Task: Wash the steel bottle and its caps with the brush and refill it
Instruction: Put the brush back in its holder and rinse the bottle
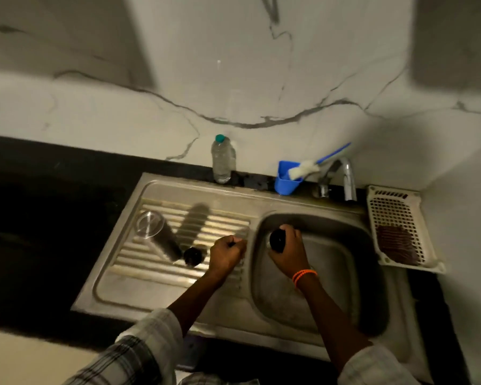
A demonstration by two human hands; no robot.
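The steel bottle (161, 240) stands on the ribbed drainboard (156, 284) with a shiny round end facing up. A black cap (192, 256) lies just right of it. My right hand (288, 254) grips a second black round cap (277, 240) with a steel rim over the sink basin (331, 273). My left hand (227, 255) hovers over the drainboard's right edge with its fingers curled; a dark speck shows at the thumb, and whether it holds anything is unclear. The brush (306, 168), white bristles on a blue handle, leans in a blue holder (286, 182) behind the sink.
A clear plastic bottle (222, 159) with a green cap stands at the marble wall. The tap (349, 179) rises at the basin's back right. A white plastic basket (400, 229) with a brown scrubber sits to the right. Dark countertop (39, 218) stretches left.
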